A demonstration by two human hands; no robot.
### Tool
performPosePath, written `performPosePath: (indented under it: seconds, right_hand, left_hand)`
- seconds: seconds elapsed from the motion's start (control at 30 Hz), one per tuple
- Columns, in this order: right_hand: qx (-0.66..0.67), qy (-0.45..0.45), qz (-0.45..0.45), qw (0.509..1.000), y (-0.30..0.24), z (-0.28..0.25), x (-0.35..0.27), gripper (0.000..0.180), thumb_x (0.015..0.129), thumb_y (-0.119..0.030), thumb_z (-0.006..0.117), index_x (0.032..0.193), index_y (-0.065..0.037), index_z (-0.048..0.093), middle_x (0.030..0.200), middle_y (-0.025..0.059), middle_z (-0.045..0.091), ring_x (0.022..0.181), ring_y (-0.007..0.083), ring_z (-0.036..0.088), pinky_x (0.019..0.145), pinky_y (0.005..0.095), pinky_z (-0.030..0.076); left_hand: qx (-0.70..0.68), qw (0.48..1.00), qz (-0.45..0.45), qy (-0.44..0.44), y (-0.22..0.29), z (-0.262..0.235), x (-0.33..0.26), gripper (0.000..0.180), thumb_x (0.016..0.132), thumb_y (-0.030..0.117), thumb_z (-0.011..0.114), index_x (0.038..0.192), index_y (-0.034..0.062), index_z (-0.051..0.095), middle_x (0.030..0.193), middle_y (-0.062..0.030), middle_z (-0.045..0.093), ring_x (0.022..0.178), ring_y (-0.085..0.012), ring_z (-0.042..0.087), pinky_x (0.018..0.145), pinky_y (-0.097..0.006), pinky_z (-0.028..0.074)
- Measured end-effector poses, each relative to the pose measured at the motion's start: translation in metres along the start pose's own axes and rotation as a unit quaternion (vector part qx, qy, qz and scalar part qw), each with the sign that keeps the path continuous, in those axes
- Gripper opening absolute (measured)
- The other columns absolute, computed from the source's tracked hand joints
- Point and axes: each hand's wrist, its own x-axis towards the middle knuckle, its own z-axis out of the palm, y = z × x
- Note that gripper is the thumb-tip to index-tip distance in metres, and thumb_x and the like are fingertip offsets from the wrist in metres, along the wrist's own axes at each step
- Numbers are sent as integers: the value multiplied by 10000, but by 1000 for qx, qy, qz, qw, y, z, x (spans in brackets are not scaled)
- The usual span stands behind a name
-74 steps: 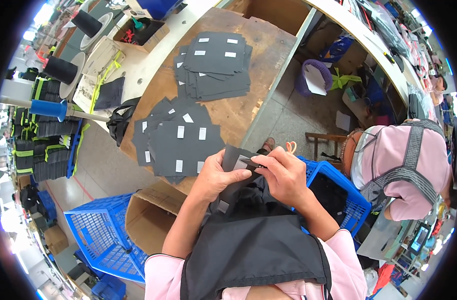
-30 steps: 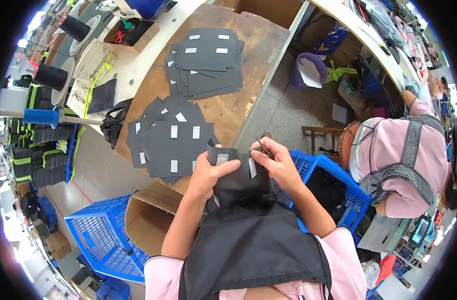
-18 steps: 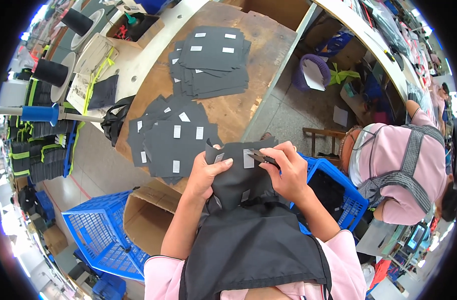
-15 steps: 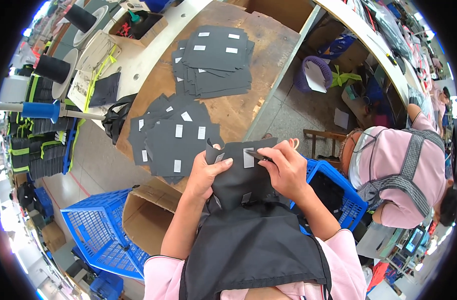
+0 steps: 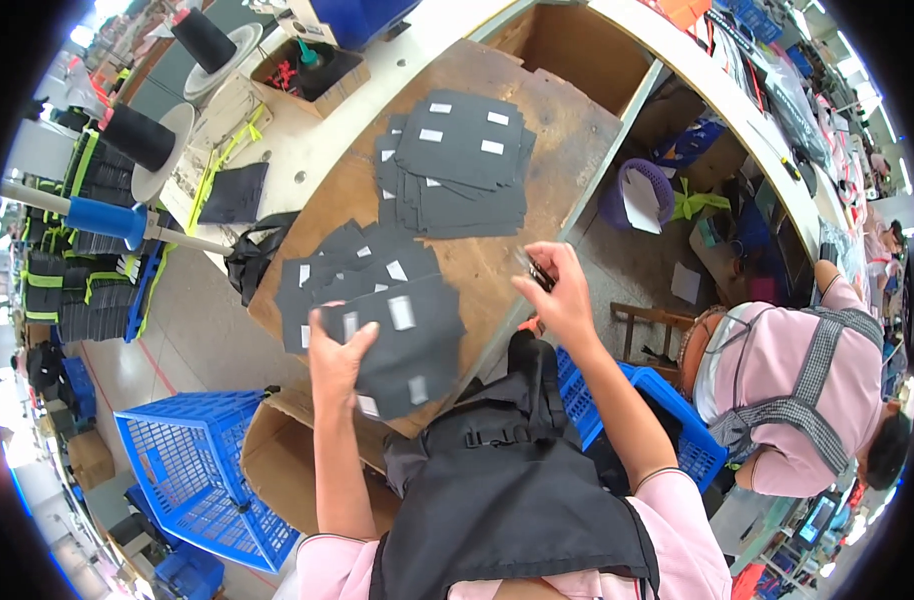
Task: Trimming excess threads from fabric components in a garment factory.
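My left hand (image 5: 337,358) grips a dark grey fabric panel (image 5: 423,345) by its left side, thumb on top. Pale rectangular patches show on the panel, which is tilted and slightly blurred over the near pile. Up and to the right, my right hand (image 5: 565,295) is closed round small black thread snips (image 5: 538,270), apart from the panel. Beneath and beyond the held panel lies a loose pile of similar panels (image 5: 322,245). A thicker, neater stack of panels (image 5: 462,205) sits farther back on the wooden board (image 5: 562,115).
A cardboard box (image 5: 277,460) and a blue crate (image 5: 192,490) stand at the lower left. Another blue crate (image 5: 702,440) is beside my right arm, near a seated co-worker (image 5: 777,385) in pink. Black thread cones (image 5: 137,138) and a purple basket (image 5: 634,195) stand farther off.
The panel has moved from in front of my body leftward toward the near pile in my left hand. My right hand has drawn the snips off the panel, up and away.
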Motion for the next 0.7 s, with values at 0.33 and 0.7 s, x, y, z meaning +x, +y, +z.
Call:
performPosePath:
  seconds: [0.33,0.7]
  right_hand:
    - [-305,-76,-47,948,72,73,128,455,754,-161,676,1150,-73,472,1034,122,522,838,349,626,695,434,513]
    - [-304,-108,-140,936,97,61,154,120,795,-156,616,855,-60,577,842,68,578,669,275,635,590,387,496]
  left_hand:
    - [562,818,123,25,-79,-12,25,854,703,292,733,1408,130,278,1504,-176,50,1391,-347,44,1081,-554,95]
    - [445,875,180,65,-71,3,39,695,770,252,682,1360,84,356,1458,-173,226,1360,-315,189,1089,-515,111]
